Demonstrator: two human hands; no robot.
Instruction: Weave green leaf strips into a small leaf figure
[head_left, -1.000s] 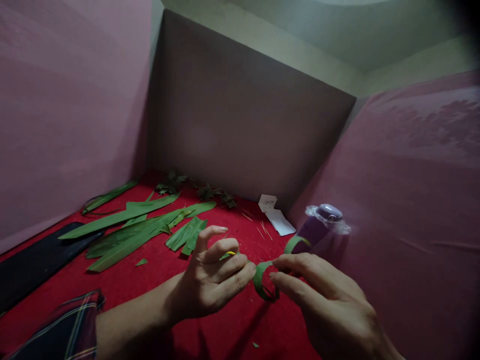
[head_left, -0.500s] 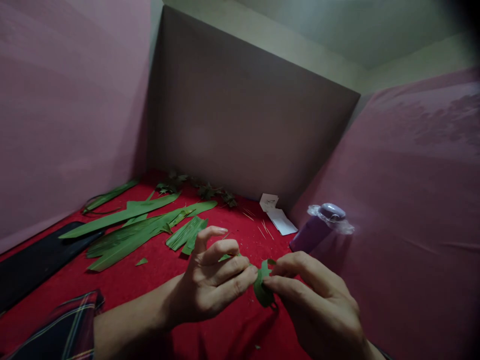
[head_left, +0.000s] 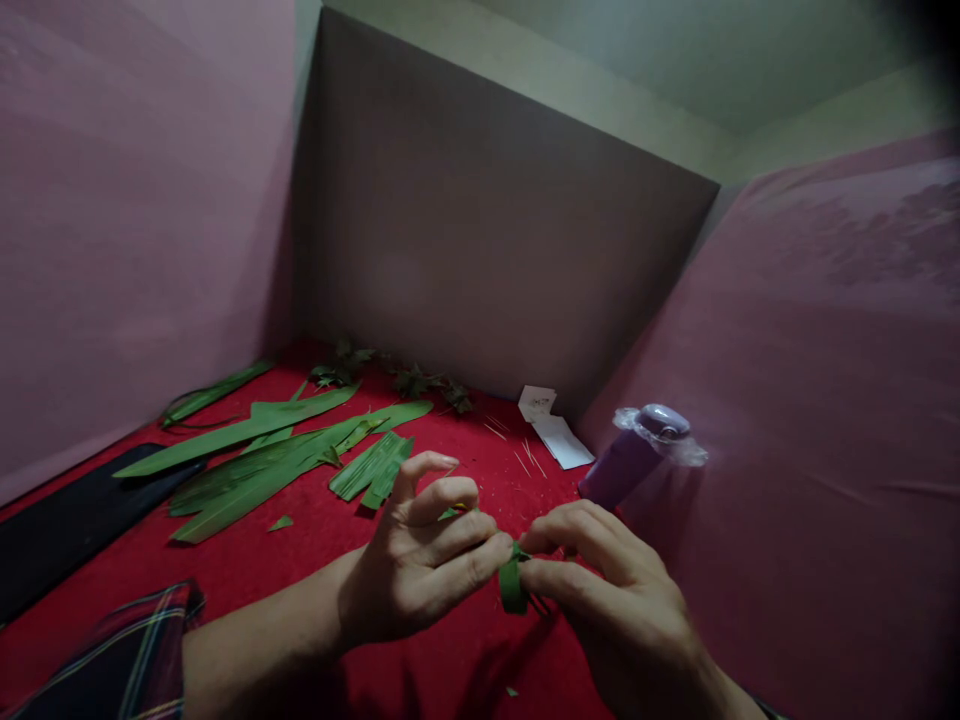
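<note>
My left hand [head_left: 420,565] and my right hand [head_left: 611,600] meet above the red cloth [head_left: 315,570], both pinching one narrow green leaf strip [head_left: 513,585]. The strip is folded into a small tight loop between the fingertips of the two hands. My left forefinger sticks up, the other fingers curl in. A bit of green and yellow shows inside the left fingers.
Long green leaves [head_left: 255,460] and cut strips [head_left: 375,467] lie at the middle left. A black flat object [head_left: 67,525] is at the left edge. White paper pieces [head_left: 551,425] and a purple bottle [head_left: 634,455] lie by the right wall. Pink walls enclose the space.
The loose open loop of leaf has been drawn into a small tight fold. My right fingers moved closer to the left hand. The strip's free end near the bottle is gone from sight.
</note>
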